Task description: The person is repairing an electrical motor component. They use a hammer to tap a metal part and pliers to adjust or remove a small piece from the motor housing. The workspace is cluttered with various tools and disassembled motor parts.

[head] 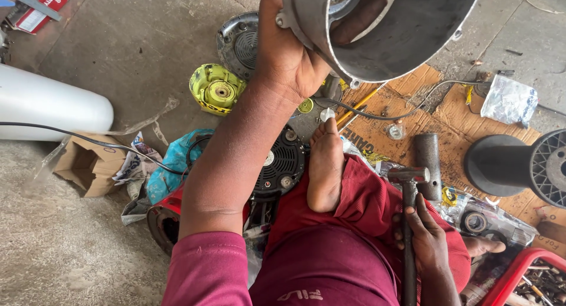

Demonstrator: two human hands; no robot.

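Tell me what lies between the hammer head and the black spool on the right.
In the head view, a dark metal cylinder lies on the cardboard between the hammer head and the black spool, close beside the hammer.

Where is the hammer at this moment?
The hammer is at the lower right of the head view, held in the right hand, its head just below the dark metal cylinder.

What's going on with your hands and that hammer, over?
Left hand shut on grey metal housing, held up. Right hand shut on hammer, head up over lap. Bare foot and motor parts below housing.
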